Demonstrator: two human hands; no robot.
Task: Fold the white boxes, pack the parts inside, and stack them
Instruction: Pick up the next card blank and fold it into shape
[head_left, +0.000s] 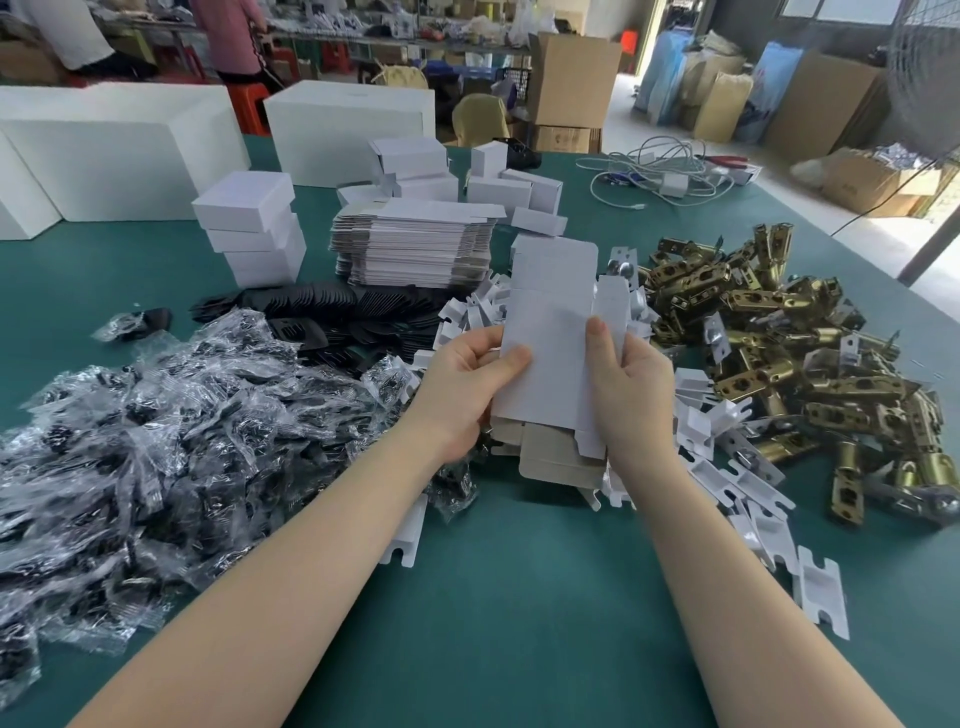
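Holding one flat box blank upright above the green worktop, I log it as the item in work: my left hand pinches its left edge, thumb on the face and fingers behind, and my right hand pinches the right edge the same way, a two-sided hold that, I judge, suits pushing the sleeve open into a tube. Its lower flaps hang free, brown inner side showing. Stock behind: a stack of unfolded blanks, within reach for the next pick. Finished goods: a stack of folded white boxes at rear left, with loose folded boxes further back. Parts to pack: brass latch bodies heaped right, bagged black pieces heaped left, white card inserts scattered between, each pile near its own hand. Hard to read: the fingers behind the blank are hidden, the bags' contents are blurred by glare, and whether the blank has begun to open I cannot tell.
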